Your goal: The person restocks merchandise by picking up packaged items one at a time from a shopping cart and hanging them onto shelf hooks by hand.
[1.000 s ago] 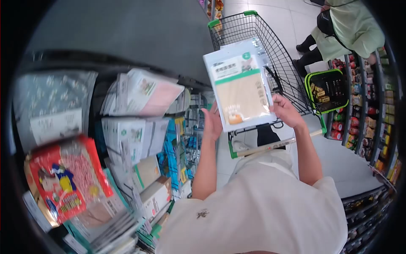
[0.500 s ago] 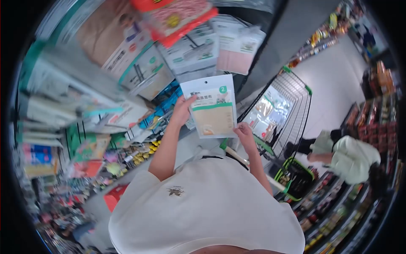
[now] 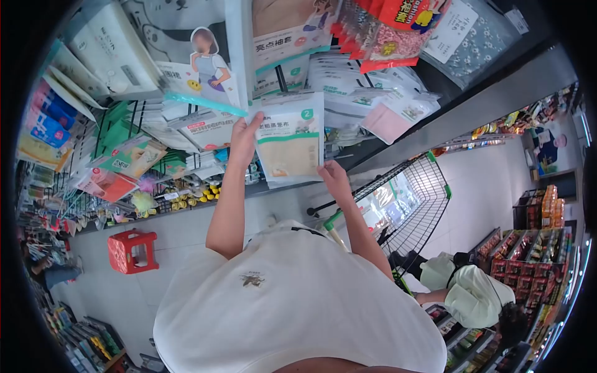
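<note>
Upright in front of me is a flat white packet of steamer cloth (image 3: 291,154), with a green stripe and beige cloth in its window. My left hand (image 3: 244,140) grips its left edge, thumb on the front near the top. The lower right edge is pinched between the fingers of my right hand (image 3: 334,180). Close behind hang similar white packets (image 3: 339,81) on hooks, one of them a pink-fronted packet (image 3: 388,121). Above these is a red bag (image 3: 398,37) with pink contents.
A wire shopping cart (image 3: 426,199) with flat packets inside stands to the right. A person in a pale green top (image 3: 476,295) is beside it. On the floor at left stands a red stool (image 3: 132,252). Stocked shelves (image 3: 528,267) line the far right.
My view has swung, so the rack reaches further right and the red stool shows fully. Both hands still hold the packet, now nearer the hanging goods. The cart and person appear lower.
</note>
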`<state>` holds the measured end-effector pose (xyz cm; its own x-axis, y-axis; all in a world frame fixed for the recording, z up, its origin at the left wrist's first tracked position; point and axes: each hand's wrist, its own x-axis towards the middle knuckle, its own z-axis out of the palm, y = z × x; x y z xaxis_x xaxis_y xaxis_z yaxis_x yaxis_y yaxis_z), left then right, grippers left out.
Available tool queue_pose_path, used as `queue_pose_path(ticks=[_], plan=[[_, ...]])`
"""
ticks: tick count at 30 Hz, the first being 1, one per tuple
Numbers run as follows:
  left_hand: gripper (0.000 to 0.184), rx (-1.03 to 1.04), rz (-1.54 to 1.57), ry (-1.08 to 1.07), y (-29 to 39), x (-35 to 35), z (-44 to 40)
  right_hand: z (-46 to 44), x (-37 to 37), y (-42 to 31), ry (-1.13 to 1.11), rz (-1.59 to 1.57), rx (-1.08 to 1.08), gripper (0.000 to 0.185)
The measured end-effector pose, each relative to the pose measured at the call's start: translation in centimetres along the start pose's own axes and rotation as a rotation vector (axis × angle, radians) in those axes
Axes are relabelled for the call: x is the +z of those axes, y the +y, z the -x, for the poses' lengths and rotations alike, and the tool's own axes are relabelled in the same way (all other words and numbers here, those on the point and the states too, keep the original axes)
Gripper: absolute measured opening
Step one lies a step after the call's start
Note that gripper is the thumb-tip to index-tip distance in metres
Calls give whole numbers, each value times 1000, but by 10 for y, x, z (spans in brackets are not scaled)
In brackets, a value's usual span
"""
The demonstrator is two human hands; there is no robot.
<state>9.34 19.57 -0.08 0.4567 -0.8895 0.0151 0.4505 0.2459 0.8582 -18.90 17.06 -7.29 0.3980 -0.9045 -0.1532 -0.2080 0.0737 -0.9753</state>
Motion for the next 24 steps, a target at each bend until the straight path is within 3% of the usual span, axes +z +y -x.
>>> queue_pose_path(ticks=[17, 24], plan=[[39, -26, 7, -66, 6, -4, -4, -4, 12, 13, 11, -73, 39, 20], [40, 121, -82, 71, 15, 12, -15, -11, 15, 4, 9, -63, 10, 26]])
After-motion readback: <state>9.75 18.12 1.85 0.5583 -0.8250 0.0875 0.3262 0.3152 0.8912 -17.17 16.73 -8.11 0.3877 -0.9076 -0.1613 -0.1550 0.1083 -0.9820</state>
